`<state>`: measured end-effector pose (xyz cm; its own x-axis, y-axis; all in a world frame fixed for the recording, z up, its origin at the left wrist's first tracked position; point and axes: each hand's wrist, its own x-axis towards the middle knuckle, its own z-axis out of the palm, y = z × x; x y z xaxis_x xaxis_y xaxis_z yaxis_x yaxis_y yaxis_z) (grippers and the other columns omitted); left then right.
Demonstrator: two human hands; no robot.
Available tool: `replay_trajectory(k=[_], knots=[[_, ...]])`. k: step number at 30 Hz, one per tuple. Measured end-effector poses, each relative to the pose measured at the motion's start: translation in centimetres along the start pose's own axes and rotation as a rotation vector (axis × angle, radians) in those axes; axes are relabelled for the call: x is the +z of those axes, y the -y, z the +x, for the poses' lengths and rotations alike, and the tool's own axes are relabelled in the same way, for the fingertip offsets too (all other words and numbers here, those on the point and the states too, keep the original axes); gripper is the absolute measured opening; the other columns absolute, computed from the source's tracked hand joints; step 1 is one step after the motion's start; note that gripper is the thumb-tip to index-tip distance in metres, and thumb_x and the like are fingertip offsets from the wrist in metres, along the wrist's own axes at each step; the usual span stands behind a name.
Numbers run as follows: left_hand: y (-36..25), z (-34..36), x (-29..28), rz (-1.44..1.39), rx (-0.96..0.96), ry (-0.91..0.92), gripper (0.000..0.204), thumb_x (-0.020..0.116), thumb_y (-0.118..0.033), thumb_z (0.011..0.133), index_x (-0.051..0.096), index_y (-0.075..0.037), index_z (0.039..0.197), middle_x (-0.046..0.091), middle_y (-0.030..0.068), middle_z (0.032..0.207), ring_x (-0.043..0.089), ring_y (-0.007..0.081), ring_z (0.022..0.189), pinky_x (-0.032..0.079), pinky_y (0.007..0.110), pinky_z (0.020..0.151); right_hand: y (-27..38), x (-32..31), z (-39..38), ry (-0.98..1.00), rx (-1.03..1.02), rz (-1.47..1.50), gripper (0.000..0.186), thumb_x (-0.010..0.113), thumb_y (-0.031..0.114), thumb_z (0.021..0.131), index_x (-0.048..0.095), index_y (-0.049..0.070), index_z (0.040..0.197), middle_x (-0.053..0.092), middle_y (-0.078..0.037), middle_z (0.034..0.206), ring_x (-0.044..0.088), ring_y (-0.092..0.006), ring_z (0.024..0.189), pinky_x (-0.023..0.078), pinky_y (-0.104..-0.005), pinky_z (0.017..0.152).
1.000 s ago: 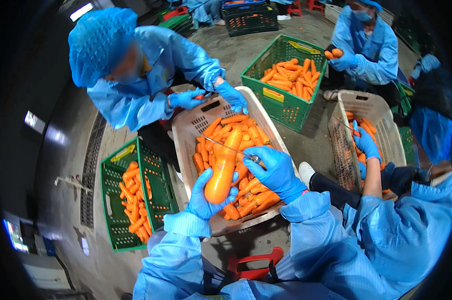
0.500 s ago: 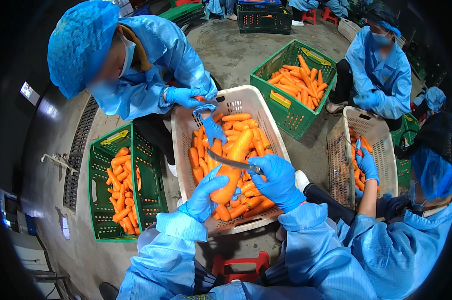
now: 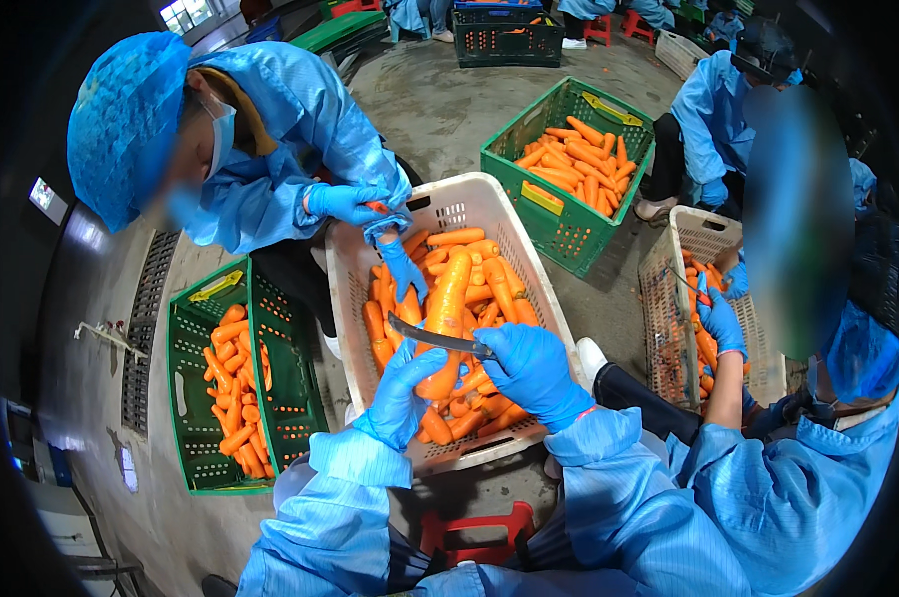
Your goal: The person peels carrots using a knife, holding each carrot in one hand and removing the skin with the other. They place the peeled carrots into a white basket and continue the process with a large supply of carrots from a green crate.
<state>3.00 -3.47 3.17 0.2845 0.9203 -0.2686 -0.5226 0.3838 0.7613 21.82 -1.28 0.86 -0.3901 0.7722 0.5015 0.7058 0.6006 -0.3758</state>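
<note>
My left hand [image 3: 398,386], in a blue glove, grips a very large orange carrot [image 3: 449,294] from below, above a white plastic crate [image 3: 514,239] of carrots. Closed around a knife handle, my gloved right hand [image 3: 529,370] holds the curved dark blade [image 3: 424,332] across the carrot's middle. Just beyond, a co-worker's gloved hand [image 3: 401,264] reaches among the carrots in the same crate, while that person's other hand [image 3: 345,202] holds something orange over the rim.
Green crates of carrots stand at left [image 3: 295,398] and beyond at right [image 3: 584,234]. A co-worker at my right [image 3: 788,488] works over another pale crate [image 3: 663,338]. A red stool [image 3: 474,527] is beneath me; a drain grate [image 3: 141,333] runs along the left floor.
The blade has moved lower on the carrot, from its upper part to its middle. The co-worker opposite has leaned further over, one hand dropping from the rim into the crate.
</note>
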Motion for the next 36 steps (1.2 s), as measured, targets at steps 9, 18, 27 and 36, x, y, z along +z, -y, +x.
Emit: replay_trajectory(k=[9, 18, 27, 36], knots=[[0.5, 0.7, 0.2, 0.179, 0.060, -0.060, 0.053, 0.061, -0.016, 0.085, 0.039, -0.006, 0.133, 0.055, 0.0104, 0.114, 0.061, 0.0198, 0.090, 0.052, 0.031, 0.078, -0.2, 0.7, 0.0, 0.051, 0.074, -0.048, 0.019, 0.062, 0.014, 0.076, 0.057, 0.012, 0.094, 0.055, -0.008, 0.075, 0.056, -0.0288, 0.066, 0.043, -0.0404, 0.056], [-0.8, 0.6, 0.2, 0.149, -0.127, -0.013, 0.049, 0.060, -0.015, 0.084, 0.042, -0.004, 0.128, 0.057, 0.0094, 0.110, 0.062, 0.0176, 0.083, 0.054, 0.030, 0.068, -1.1, 1.2, 0.1, 0.089, 0.126, -0.065, 0.021, 0.062, 0.013, 0.076, 0.055, 0.010, 0.095, 0.055, -0.010, 0.078, 0.056, -0.0312, 0.071, 0.043, -0.0421, 0.059], [0.2, 0.8, 0.1, 0.192, 0.033, -0.126, 0.051, 0.061, -0.016, 0.083, 0.042, -0.003, 0.128, 0.057, 0.0099, 0.107, 0.060, 0.0179, 0.087, 0.052, 0.030, 0.066, 1.1, 0.9, -0.1, 0.095, 0.290, 0.317, 0.016, 0.063, 0.019, 0.081, 0.057, 0.009, 0.092, 0.062, -0.010, 0.077, 0.061, -0.0272, 0.067, 0.047, -0.0368, 0.058], [-1.3, 0.6, 0.5, 0.195, -0.053, -0.028, 0.056, 0.062, -0.017, 0.079, 0.042, -0.002, 0.129, 0.056, 0.0109, 0.111, 0.059, 0.0188, 0.090, 0.052, 0.030, 0.067, 0.1, -0.9, 0.8, 0.210, 0.558, 0.741, 0.031, 0.056, 0.037, 0.089, 0.056, 0.006, 0.093, 0.062, -0.009, 0.072, 0.060, -0.0201, 0.058, 0.047, -0.0329, 0.052]])
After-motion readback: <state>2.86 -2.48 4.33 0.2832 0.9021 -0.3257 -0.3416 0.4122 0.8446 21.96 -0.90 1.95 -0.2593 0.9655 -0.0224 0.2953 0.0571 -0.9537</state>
